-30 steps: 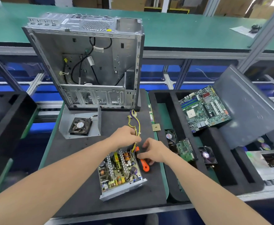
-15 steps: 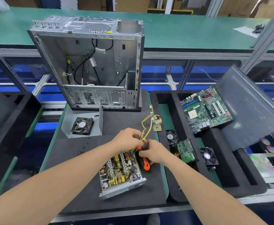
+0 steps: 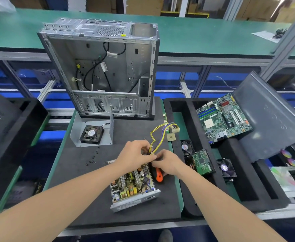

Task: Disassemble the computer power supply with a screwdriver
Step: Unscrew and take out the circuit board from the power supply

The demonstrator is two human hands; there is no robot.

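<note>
Head view: we see the power supply [image 3: 132, 186] lying lid-off at lower centre of the frame on a black mat [image 3: 90, 198], board and coils exposed, grille end toward the bottom edge. Left hand [image 3: 134, 157] sits just above its far end, fingers curled round the wires [image 3: 158, 135]. Right hand [image 3: 167, 163] touches the left and pinches the same wires with its fingertips. The wires loop up and right to a white plug [image 3: 175, 129] at the mat's right edge, beside a square chip [image 3: 171, 137]. The screwdriver [image 3: 158, 176], with an orange handle, pokes out under the right palm just right of the power supply; we cannot tell if it is gripped. An empty case [image 3: 108, 70] stands upright at upper centre, with a fan [image 3: 91, 134] on a metal bracket below it. Loose screws [image 3: 91, 158] lie left of the hands. A motherboard [image 3: 223, 117] leans in the tray [image 3: 187, 109] at right.
</note>
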